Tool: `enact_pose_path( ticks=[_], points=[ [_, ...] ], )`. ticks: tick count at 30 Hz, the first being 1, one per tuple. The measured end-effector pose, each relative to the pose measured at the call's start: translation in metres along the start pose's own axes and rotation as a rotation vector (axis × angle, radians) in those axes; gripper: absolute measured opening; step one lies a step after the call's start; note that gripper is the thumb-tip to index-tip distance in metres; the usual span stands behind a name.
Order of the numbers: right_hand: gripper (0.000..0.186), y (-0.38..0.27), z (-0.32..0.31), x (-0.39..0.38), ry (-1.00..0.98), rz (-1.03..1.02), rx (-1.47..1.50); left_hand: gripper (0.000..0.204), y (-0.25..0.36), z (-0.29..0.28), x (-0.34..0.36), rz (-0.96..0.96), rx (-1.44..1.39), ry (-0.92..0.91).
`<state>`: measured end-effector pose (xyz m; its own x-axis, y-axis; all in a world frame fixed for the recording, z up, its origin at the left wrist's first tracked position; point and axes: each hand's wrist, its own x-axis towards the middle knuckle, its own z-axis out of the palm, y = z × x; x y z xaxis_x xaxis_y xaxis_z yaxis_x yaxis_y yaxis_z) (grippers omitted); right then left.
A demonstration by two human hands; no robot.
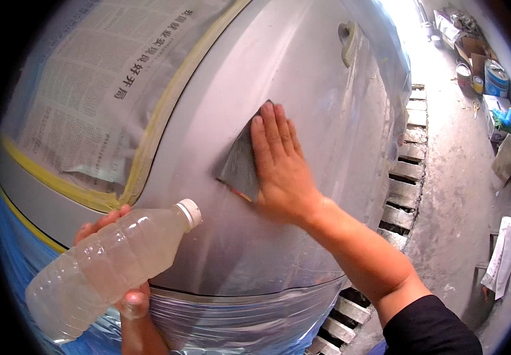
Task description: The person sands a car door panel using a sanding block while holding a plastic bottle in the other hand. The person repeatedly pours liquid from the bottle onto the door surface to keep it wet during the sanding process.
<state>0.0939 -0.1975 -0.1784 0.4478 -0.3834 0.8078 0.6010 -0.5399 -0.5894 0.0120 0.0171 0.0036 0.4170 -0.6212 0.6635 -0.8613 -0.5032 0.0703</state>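
Note:
My left hand (pixel 134 303) is closed around a clear plastic bottle (pixel 104 266) of cloudy liquid, tilted with its white cap toward the upper right. My right hand (pixel 282 163) lies open, fingers stretched, on a dark grey sheet of what looks like sandpaper (pixel 235 160), pressing it against the silver car panel (pixel 202 242). Newspaper masking (pixel 84 100) edged with yellow tape (pixel 172 100) covers the area left of this panel. Plastic sheeting (pixel 232 319) hangs below it, and a handle (pixel 347 41) sits near its top.
A grated drain (pixel 406 171) runs along the concrete floor (pixel 451 189) right of the car. Cans (pixel 495 80), boxes and other clutter line the wall at the upper right. A white roll (pixel 501 257) stands farther down that side.

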Motion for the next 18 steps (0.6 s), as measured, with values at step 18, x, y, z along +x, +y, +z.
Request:
enact_pose_path(
  ticks=[18],
  points=[
    [0.081,-0.049,0.010,-0.109,-0.365,-0.328,0.181,0.108,0.001,-0.003,-0.002,-0.023,0.006,-0.015]
  ],
)
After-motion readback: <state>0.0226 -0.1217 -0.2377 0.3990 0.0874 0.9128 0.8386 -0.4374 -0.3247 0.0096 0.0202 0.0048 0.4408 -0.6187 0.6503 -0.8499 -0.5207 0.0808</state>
